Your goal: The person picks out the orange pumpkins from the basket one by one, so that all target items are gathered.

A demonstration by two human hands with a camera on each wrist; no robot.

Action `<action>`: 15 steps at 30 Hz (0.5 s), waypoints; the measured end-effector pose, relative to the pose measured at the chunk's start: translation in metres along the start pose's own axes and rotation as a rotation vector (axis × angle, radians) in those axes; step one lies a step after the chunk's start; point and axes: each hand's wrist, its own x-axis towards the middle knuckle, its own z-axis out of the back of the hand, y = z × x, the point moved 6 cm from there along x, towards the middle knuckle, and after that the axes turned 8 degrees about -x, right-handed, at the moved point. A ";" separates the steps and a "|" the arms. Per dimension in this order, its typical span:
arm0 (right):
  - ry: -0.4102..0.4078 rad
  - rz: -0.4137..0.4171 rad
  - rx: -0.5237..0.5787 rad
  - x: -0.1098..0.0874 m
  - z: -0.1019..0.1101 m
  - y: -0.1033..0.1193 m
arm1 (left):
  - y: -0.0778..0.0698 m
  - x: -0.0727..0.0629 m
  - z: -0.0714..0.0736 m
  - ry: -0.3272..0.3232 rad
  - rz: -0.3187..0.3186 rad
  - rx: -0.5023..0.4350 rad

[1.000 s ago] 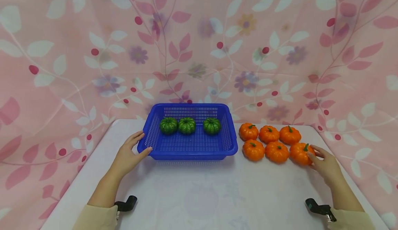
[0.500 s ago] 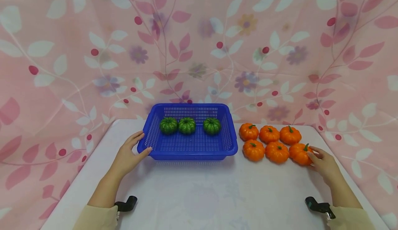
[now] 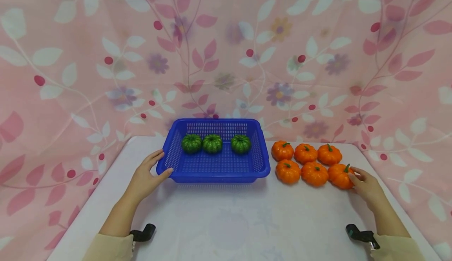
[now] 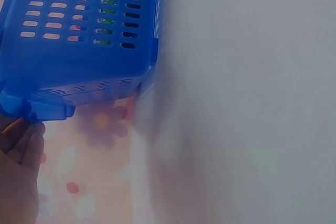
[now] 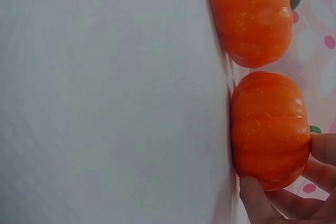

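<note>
A blue plastic basket (image 3: 215, 176) stands on the table with three green pumpkins (image 3: 212, 144) along its back. My left hand (image 3: 144, 178) touches the basket's left side, thumb at the front corner and fingers spread along the left rim. In the left wrist view, fingertips (image 4: 34, 132) meet the rim from outside. On the right, my right hand (image 3: 369, 186) holds the nearest right orange pumpkin (image 3: 339, 176) at its right side. The right wrist view shows the orange pumpkin (image 5: 270, 129) between thumb and fingers, close to the white tabletop.
Several other orange pumpkins (image 3: 305, 153) sit in two rows right of the basket, the front middle one (image 3: 315, 174) right beside the held one. A white cloth covers the table (image 3: 229, 221). Behind it hangs a pink floral curtain (image 3: 226, 57).
My right hand and the pumpkin it holds have shifted slightly left, toward the neighbouring pumpkin. My left hand and the basket have stayed put.
</note>
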 end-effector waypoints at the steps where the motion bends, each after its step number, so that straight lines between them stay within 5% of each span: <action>1: 0.004 -0.004 0.001 0.000 0.000 0.000 | 0.000 0.000 0.000 -0.003 -0.002 0.001; 8: 0.003 -0.002 -0.017 0.002 0.000 -0.005 | 0.000 -0.001 -0.001 -0.020 -0.037 0.008; 15: -0.071 0.092 -0.149 -0.005 0.015 -0.001 | -0.005 -0.011 0.011 -0.098 -0.113 0.049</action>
